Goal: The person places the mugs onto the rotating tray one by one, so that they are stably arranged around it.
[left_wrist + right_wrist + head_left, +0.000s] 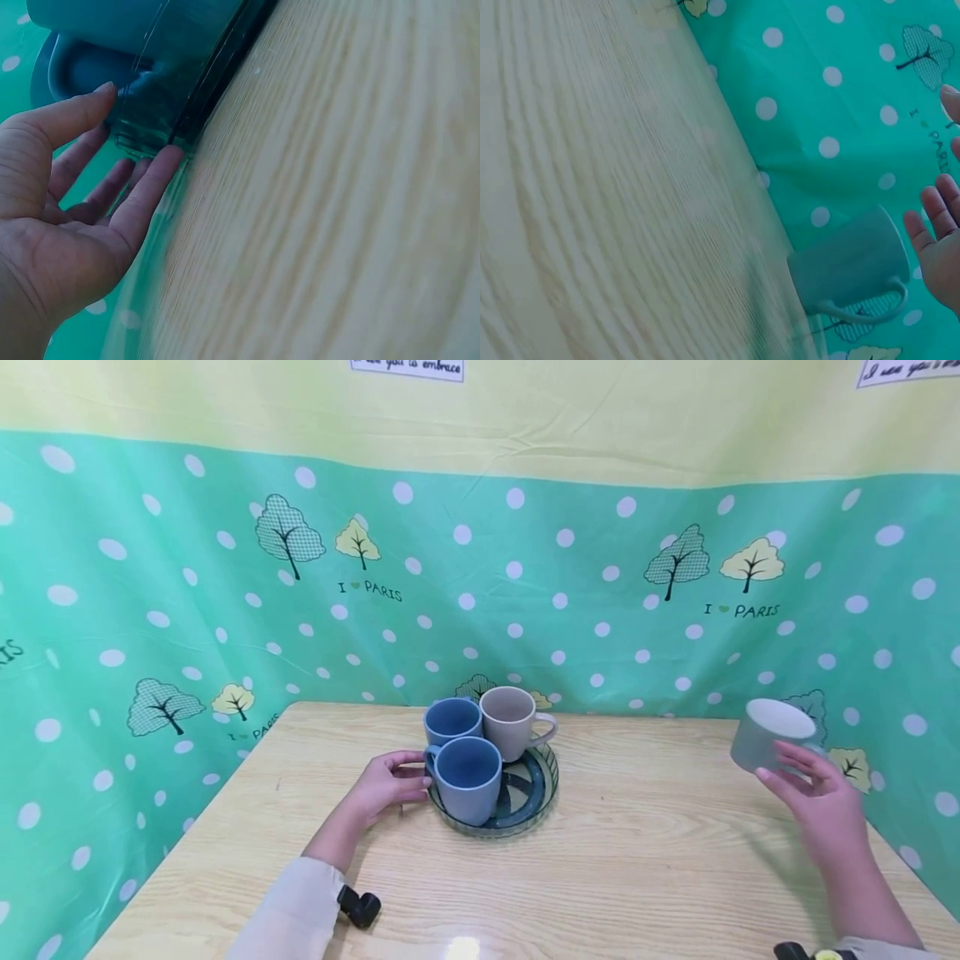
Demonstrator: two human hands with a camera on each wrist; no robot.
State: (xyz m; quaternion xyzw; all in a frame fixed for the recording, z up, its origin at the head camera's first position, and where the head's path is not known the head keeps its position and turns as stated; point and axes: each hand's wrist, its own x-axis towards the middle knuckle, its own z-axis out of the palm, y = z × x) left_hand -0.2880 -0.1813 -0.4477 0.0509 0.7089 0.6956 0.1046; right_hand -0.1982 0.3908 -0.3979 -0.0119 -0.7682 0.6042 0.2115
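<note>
On a round glass tray with a scalloped rim [553, 789] stand three mugs: a blue-grey front mug [468, 785], a blue mug [450, 720] behind it and a pinkish-grey mug [510, 722]. My left hand [387, 789] is at the tray's left side, its fingertips right at the front mug's handle and the tray rim. In the left wrist view its fingers [142, 199] look loosely spread. A pale grey-green mug [757, 739] is at the table's right edge, upright in the right wrist view. My right hand [825, 802] is beside it, fingers relaxed, apart from its rim there.
A light wood-grain table [637, 852] lies under everything. Behind and beside it hangs a green and yellow cloth [525, 635] with white dots and printed trees. The table's right edge runs close by the lone mug.
</note>
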